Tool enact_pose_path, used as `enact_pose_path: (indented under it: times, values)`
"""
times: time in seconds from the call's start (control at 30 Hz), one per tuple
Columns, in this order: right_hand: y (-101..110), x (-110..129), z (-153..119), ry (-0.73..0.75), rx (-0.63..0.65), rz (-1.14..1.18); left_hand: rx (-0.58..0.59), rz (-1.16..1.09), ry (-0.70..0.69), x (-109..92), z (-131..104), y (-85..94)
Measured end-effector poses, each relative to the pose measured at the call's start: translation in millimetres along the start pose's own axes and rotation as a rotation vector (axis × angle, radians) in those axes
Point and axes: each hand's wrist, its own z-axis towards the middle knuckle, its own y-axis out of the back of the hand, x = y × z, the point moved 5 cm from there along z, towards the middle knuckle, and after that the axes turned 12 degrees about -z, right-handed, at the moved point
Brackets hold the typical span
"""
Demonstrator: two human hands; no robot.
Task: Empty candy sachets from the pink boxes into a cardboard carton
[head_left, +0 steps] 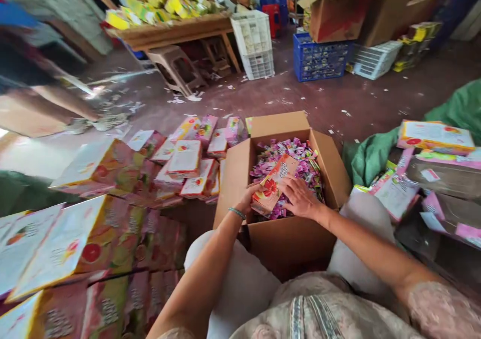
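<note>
Between my knees stands an open cardboard box (236, 179) with its flaps spread, filled with many small pink, purple and green packets (263, 161). Just above the packets I hold a small orange-pink carton (280, 174) with a red grapefruit picture, tilted. My left hand (251, 198), with a beaded bracelet on the wrist, is closed on the carton's lower left end. My right hand (302, 198) grips its right side, fingers lying over the printed face. The carton's underside is hidden.
Fruit-printed cartons (184, 157) are piled to the left, with larger stacks (48, 251) nearer me. More cartons (436, 134) and green cloth (370, 153) lie right. Beyond are a wooden table (176, 32), plastic stool (176, 68) and crates (321, 58). A person's legs (56, 101) are at left.
</note>
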Motion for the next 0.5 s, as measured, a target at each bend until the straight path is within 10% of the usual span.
enact_pose_path:
  times: [0.2,0.5]
  values:
    - [-30.6,-24.8,4.7,0.047,0.367,-0.113,0.07,0.116,0.154,34.7,12.9,-19.5]
    - [-46.2,-27.7,11.2,0.067,0.467,-0.024,0.026,0.199,0.279,48.4,28.2,0.2]
